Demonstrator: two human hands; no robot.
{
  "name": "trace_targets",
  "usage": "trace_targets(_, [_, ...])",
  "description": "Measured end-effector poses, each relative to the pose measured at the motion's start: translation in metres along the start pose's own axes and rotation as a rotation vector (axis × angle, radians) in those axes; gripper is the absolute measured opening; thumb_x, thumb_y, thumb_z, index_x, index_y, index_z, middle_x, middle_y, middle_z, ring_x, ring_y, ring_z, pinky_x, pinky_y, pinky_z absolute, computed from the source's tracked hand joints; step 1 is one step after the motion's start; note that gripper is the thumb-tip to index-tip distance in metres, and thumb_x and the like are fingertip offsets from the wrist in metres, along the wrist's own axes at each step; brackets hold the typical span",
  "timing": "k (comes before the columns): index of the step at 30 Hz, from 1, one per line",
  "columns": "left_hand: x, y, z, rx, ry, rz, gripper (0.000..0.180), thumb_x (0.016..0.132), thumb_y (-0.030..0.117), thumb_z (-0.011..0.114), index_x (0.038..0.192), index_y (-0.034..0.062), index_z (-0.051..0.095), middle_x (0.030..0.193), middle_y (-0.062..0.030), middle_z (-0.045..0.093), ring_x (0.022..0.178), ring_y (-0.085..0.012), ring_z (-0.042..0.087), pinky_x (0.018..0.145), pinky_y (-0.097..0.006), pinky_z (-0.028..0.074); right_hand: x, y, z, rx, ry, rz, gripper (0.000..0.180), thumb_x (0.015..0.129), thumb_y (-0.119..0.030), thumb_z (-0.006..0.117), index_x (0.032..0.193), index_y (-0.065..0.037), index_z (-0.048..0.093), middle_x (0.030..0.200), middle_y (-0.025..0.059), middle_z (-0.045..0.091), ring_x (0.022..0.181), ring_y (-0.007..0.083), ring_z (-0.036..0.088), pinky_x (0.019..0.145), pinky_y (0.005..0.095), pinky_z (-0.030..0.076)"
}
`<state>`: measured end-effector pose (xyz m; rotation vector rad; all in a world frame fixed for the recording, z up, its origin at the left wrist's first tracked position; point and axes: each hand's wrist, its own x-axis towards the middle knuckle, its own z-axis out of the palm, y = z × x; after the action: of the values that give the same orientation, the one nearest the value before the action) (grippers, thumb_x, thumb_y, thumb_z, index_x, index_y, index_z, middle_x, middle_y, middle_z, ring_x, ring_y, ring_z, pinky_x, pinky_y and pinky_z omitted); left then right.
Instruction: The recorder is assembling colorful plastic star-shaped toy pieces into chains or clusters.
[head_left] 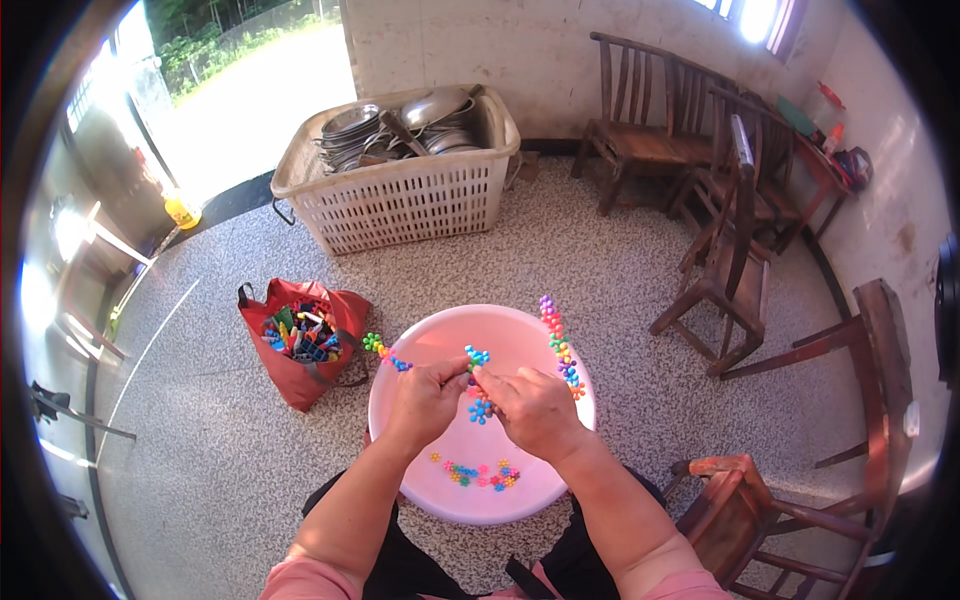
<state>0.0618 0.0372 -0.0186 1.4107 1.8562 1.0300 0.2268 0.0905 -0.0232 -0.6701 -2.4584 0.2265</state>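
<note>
Over a pink basin (430, 335), my left hand (425, 402) and my right hand (538, 408) meet with thumbs and fingertips pinched together. Between them is a cluster of plastic flower-shaped linking pieces (481, 411), with blue, green and orange parts showing above and below my fingers. My fingers cover its middle. A short chain of green, orange and blue pieces (374, 343) lies across the basin's left rim. On the right rim rests a longer multicoloured chain (556, 330), purple at its far end. Several loose flower pieces (482, 474) lie in the basin's near part.
A red bag (277, 362) of mixed toy pieces stands left of the basin. Beyond is a white slatted crate (410, 208) full of metal pots and lids. Wooden chairs (735, 275) line the right side, with a small wooden stool (725, 510) at near right. An open doorway is far left.
</note>
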Motion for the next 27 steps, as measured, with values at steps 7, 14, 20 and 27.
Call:
trace_targets(7, [0.000,-0.009,-0.009,-0.013,-0.081,0.037,0.023,0.077,0.008,0.060,0.099,0.0039,0.064,0.086,-0.0139,0.066,0.078,-0.0215,0.065,0.070,-0.031,0.049,0.008,-0.006,-0.009,0.090,-0.018,-0.016,0.038,0.067,-0.008,0.065,0.104,-0.005,0.061,0.075,0.0052,0.063,0.064,0.0209,0.058,0.059,0.0320,0.047])
trace_targets(14, [-0.004,-0.013,-0.017,-0.088,-0.238,0.054,0.031,0.071,0.014,0.061,0.101,0.0070,0.065,0.082,-0.0139,0.066,0.079,-0.0207,0.064,0.071,-0.032,0.049,0.005,0.000,-0.014,0.553,-0.233,0.250,0.043,0.070,-0.015,0.073,0.110,-0.004,0.059,0.087,0.0075,0.066,0.075,0.0144,0.062,0.068,0.0265,0.050])
trace_targets(20, [-0.004,-0.008,-0.024,0.009,-0.463,0.030,0.028,0.069,0.016,0.067,0.096,0.0076,0.067,0.080,-0.0115,0.066,0.074,-0.0171,0.063,0.068,-0.029,0.048,0.012,0.002,-0.025,1.011,-0.487,0.618,0.040,0.077,-0.019,0.070,0.111,-0.001,0.058,0.088,0.0046,0.064,0.078,0.0097,0.060,0.071,0.0229,0.049])
trace_targets(27, [-0.001,-0.005,-0.025,-0.252,-0.380,-0.094,0.024,0.072,0.014,0.069,0.093,0.0043,0.065,0.080,-0.0045,0.064,0.073,-0.0117,0.060,0.064,-0.027,0.047,0.015,0.003,-0.031,1.407,-0.264,0.795,0.042,0.090,-0.036,0.049,0.112,-0.001,0.055,0.092,0.0053,0.059,0.065,0.0051,0.055,0.053,0.0173,0.045])
